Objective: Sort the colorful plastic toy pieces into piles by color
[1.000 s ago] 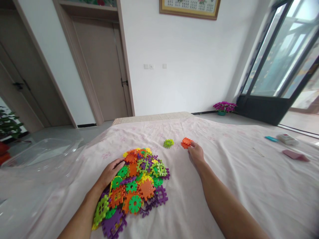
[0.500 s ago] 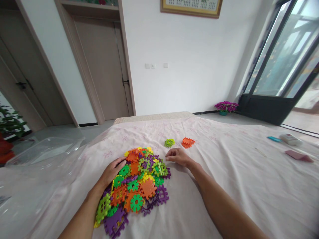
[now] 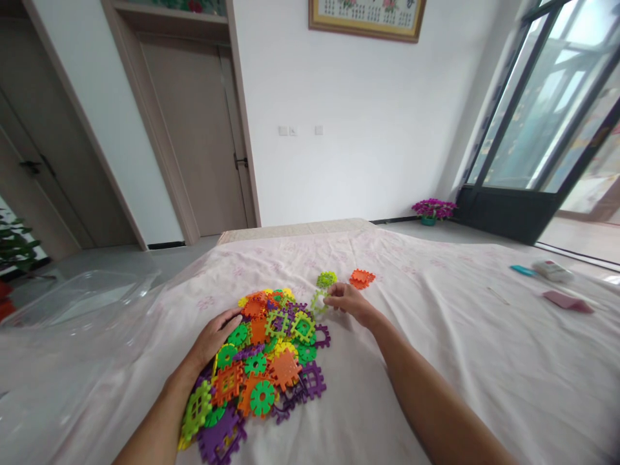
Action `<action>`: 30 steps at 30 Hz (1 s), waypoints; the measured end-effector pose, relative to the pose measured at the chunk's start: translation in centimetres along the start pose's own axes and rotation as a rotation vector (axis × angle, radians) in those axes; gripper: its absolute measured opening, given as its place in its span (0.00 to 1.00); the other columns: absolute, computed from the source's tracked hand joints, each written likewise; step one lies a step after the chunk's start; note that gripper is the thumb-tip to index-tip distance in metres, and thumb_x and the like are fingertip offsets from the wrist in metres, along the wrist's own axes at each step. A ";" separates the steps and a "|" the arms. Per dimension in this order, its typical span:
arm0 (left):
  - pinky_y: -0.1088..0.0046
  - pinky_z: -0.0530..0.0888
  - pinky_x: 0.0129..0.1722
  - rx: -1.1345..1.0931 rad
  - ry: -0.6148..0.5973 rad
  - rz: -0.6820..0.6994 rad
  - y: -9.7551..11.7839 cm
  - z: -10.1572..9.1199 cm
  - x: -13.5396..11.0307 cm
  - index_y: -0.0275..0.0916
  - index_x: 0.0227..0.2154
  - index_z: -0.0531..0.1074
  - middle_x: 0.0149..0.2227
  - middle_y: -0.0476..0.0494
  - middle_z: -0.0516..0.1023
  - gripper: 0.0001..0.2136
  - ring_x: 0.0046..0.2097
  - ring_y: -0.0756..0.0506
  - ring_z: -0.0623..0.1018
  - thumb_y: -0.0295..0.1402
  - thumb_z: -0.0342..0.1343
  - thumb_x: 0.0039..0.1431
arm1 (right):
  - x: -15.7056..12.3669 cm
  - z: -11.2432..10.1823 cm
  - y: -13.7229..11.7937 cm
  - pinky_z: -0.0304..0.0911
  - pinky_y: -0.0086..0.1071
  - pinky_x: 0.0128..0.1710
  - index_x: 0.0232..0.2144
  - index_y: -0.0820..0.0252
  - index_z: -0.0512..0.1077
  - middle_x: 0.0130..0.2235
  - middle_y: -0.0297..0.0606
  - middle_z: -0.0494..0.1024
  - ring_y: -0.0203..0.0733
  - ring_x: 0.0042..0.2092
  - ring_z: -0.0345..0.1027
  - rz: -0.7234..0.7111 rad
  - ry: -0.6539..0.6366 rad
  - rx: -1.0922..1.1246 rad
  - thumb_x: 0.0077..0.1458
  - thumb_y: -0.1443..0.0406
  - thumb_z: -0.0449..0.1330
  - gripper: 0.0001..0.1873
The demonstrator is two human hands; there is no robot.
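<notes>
One hollow, notch-edged green plastic piece [image 3: 316,301] is in the right grip [image 3: 352,301].

- Framed picture [image 3: 367,19], top centre, cut by the frame's upper edge: rows of small dark characters, too small to read.
- No other lettering, number or brand can be read.

The cloth [image 3: 445,303] right of the right hand [image 3: 352,302] lies open; the pile [image 3: 285,368] blocks leftward, the green stack [image 3: 327,279] and orange stack [image 3: 362,278] just ahead.
</notes>
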State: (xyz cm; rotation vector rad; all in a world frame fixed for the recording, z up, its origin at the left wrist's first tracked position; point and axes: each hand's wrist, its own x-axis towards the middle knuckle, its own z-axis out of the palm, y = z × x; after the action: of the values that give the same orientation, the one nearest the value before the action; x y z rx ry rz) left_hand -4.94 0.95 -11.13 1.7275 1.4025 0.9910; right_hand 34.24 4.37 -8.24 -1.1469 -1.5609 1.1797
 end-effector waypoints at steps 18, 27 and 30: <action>0.58 0.64 0.61 0.054 0.024 -0.007 0.0 -0.2 0.0 0.38 0.51 0.75 0.55 0.40 0.75 0.28 0.58 0.37 0.72 0.53 0.53 0.55 | -1.9 -11.7 4.6 0.64 0.41 0.48 0.49 0.60 0.74 0.52 0.49 0.71 0.51 0.49 0.67 0.226 1.163 -0.468 0.46 0.64 0.55 0.25; 0.60 0.65 0.61 0.053 0.028 -0.007 0.0 -0.1 0.0 0.38 0.50 0.75 0.55 0.41 0.75 0.28 0.58 0.37 0.72 0.54 0.53 0.54 | -2.1 -10.2 5.4 0.58 0.48 0.51 0.42 0.59 0.79 0.53 0.50 0.73 0.58 0.56 0.61 0.284 0.722 -1.109 0.52 0.66 0.53 0.18; 0.60 0.65 0.61 0.050 0.023 -0.012 -0.1 -0.2 0.0 0.38 0.50 0.75 0.56 0.41 0.75 0.29 0.58 0.37 0.72 0.55 0.53 0.54 | -2.2 -10.2 5.3 0.55 0.50 0.55 0.45 0.61 0.77 0.56 0.52 0.71 0.60 0.60 0.56 0.256 0.791 -1.140 0.54 0.66 0.53 0.19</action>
State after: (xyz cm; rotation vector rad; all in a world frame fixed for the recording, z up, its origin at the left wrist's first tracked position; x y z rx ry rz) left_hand -5.11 0.99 -11.12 1.7470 1.4622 0.9803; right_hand 45.41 5.03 -11.64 -2.2163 -1.3973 -0.2302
